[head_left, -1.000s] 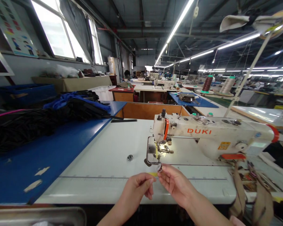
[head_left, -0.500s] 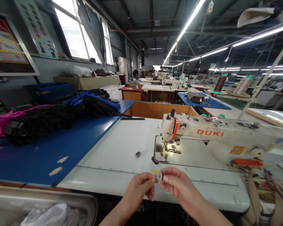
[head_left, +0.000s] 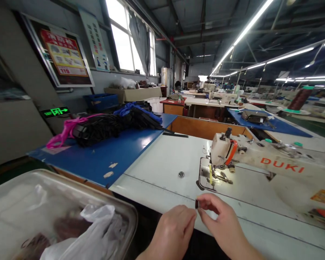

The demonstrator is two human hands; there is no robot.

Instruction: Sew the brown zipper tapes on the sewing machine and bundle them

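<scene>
Head view has swung left since a second ago, yet our right hand (head_left: pixel 222 224) still pinches the small dark bobbin (head_left: pixel 196 204) at the table's (head_left: pixel 162 162) near edge, our left hand's (head_left: pixel 176 231) fingers closed beside it; handling continues.

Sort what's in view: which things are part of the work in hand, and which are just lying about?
In hand:
- small dark round metal bobbin, pinched between left hand and right hand
- white DUKI sewing machine directly behind the hands

Lying about:
- second small metal bobbin on the white table
- black fabric pile on the blue table
- clear plastic bag in the metal tray
</scene>
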